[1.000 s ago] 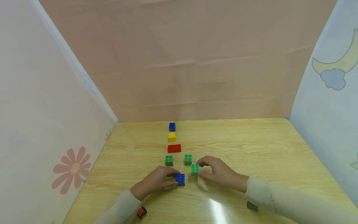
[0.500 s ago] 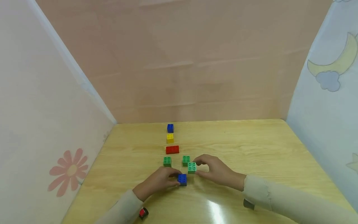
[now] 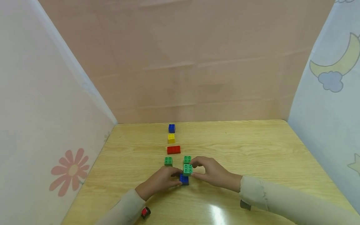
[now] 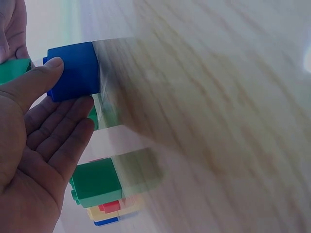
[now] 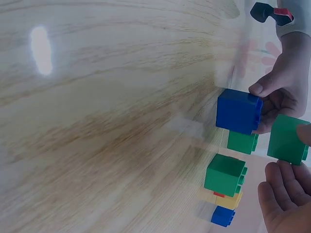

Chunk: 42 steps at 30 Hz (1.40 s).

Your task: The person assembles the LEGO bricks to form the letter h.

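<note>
My left hand (image 3: pixel 160 182) pinches a blue toy building brick (image 3: pixel 184 180) between thumb and fingers; the brick sits on the tabletop, studs up. With my right hand (image 3: pixel 215 173) I hold a green brick (image 3: pixel 187 169) just above the blue one, partly covering it in the head view. In the right wrist view a gap separates the held green brick (image 5: pixel 285 139) from the studs of the blue brick (image 5: pixel 238 110). Just beyond, a second green brick (image 3: pixel 187 159) stands on the table, and a third green brick (image 3: pixel 168 161) is to its left.
Farther back, a red brick (image 3: pixel 173 149), a yellow brick (image 3: pixel 171 138) and another blue brick (image 3: pixel 172 128) form a rough line toward the back edge. The wooden table (image 3: pixel 239 147) meets a pinkish-brown back wall (image 3: pixel 197 78), with patterned panels on both sides.
My right hand has carried its green brick leftward, from beside the blue brick to above it. The left hand keeps its grip on the blue brick, nearly in place.
</note>
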Each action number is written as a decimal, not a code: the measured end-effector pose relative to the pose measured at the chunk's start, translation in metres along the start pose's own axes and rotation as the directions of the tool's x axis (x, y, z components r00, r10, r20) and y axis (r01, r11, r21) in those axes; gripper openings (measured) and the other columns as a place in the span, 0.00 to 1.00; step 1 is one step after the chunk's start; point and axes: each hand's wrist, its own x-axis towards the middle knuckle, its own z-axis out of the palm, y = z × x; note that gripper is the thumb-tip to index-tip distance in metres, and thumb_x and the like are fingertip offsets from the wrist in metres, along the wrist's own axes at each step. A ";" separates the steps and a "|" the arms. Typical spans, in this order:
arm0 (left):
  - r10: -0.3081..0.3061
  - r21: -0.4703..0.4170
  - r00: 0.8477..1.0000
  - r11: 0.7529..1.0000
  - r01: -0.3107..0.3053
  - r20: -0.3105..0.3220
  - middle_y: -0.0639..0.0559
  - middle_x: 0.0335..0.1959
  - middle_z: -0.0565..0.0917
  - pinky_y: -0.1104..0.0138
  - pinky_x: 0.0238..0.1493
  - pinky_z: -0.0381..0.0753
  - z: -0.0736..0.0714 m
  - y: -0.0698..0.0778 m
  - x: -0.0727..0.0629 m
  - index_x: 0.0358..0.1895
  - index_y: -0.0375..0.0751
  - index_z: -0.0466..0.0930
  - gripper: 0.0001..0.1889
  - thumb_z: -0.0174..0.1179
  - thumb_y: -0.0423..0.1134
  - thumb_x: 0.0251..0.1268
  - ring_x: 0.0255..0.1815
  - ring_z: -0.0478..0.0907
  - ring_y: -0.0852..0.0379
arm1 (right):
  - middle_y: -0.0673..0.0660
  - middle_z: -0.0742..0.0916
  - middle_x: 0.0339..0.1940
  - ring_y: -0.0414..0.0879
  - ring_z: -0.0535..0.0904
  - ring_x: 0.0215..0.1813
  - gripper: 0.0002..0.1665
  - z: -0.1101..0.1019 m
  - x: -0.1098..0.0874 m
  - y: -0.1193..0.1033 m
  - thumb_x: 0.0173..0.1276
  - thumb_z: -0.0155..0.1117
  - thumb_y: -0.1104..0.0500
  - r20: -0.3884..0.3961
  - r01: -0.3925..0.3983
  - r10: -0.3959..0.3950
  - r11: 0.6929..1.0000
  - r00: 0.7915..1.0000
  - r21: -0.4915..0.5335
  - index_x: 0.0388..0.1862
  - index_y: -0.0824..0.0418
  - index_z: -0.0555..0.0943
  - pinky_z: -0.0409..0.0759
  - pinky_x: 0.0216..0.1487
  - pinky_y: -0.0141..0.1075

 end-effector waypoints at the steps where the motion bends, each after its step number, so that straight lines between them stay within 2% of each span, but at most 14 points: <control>1: -0.002 0.001 1.000 1.000 0.002 -0.001 0.60 0.50 0.83 0.71 0.49 0.80 0.000 0.000 0.000 0.56 0.43 0.81 0.21 0.67 0.48 0.61 0.48 0.80 0.66 | 0.41 0.83 0.48 0.44 0.80 0.51 0.20 0.001 0.001 -0.001 0.66 0.68 0.50 0.003 -0.001 0.001 1.000 1.000 0.010 0.55 0.50 0.77 0.80 0.54 0.50; 5: 0.000 -0.015 1.000 1.000 0.000 -0.004 0.60 0.48 0.84 0.71 0.49 0.80 0.001 -0.001 0.001 0.54 0.43 0.82 0.21 0.68 0.48 0.61 0.48 0.80 0.66 | 0.41 0.83 0.48 0.45 0.80 0.52 0.19 0.004 0.003 -0.003 0.66 0.69 0.52 0.016 -0.004 0.004 0.999 1.000 0.033 0.55 0.49 0.77 0.80 0.54 0.50; 18: -0.006 -0.058 1.000 0.998 0.005 -0.017 0.65 0.46 0.84 0.72 0.51 0.79 0.006 -0.006 0.001 0.52 0.47 0.83 0.18 0.69 0.47 0.59 0.47 0.79 0.69 | 0.38 0.82 0.46 0.43 0.79 0.51 0.18 0.014 0.004 -0.005 0.65 0.70 0.50 0.040 -0.019 0.017 0.998 0.999 0.053 0.50 0.46 0.76 0.80 0.54 0.48; 26: -0.025 -0.081 1.000 0.996 0.024 -0.017 0.67 0.45 0.83 0.72 0.51 0.79 0.005 -0.007 0.001 0.52 0.48 0.83 0.18 0.70 0.46 0.59 0.46 0.79 0.70 | 0.38 0.83 0.47 0.42 0.80 0.52 0.18 0.017 0.006 -0.003 0.64 0.70 0.51 0.056 0.014 -0.017 0.998 0.998 0.056 0.50 0.46 0.76 0.80 0.54 0.48; 34: -0.013 -0.082 1.000 0.997 0.011 -0.022 0.67 0.45 0.84 0.72 0.50 0.79 0.005 -0.009 0.003 0.52 0.48 0.83 0.18 0.70 0.46 0.59 0.46 0.79 0.70 | 0.38 0.83 0.46 0.43 0.81 0.52 0.16 0.018 0.006 0.000 0.66 0.69 0.49 0.075 0.023 -0.028 0.998 0.997 0.066 0.50 0.46 0.76 0.80 0.54 0.47; 42: -0.025 -0.073 0.999 0.997 0.023 -0.021 0.65 0.45 0.84 0.71 0.50 0.79 0.007 -0.009 0.002 0.52 0.46 0.84 0.18 0.70 0.46 0.59 0.47 0.79 0.70 | 0.38 0.84 0.47 0.42 0.81 0.50 0.17 0.020 0.005 0.001 0.66 0.68 0.50 0.076 0.023 -0.028 0.998 0.997 0.063 0.51 0.46 0.76 0.81 0.53 0.45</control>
